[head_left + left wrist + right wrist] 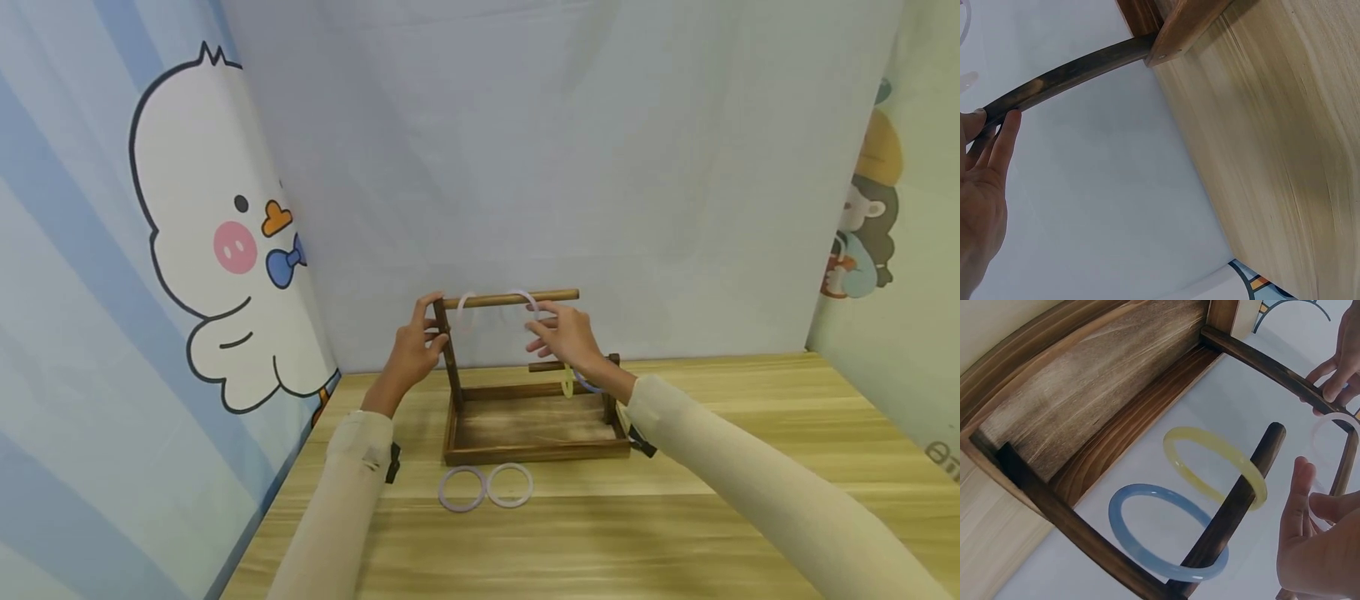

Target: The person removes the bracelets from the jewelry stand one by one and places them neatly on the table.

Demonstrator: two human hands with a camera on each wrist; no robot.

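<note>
A brown wooden bangle stand (536, 454) has a tray base and two posts, each with a rod. At the top of its taller post, my left hand (416, 346) grips the wood between thumb and fingers. My right hand (570, 333) pinches a pale purple bangle (528, 297) that loops over the upper rod (558, 295); the lower part of this bangle is hidden behind the fingers. Left of it, a pale pink bangle (462, 307) hangs on the same rod. A yellow bangle (1210, 456) and a blue bangle (1119, 531) hang on the lower rod (1266, 450), below the right wrist.
On the wood-grain table (675, 533), a purple bangle (442, 497) and a white bangle (529, 492) lie side by side before the stand. A pale cloth backdrop (570, 167) rises behind, and printed curtains (67, 333) flank the table.
</note>
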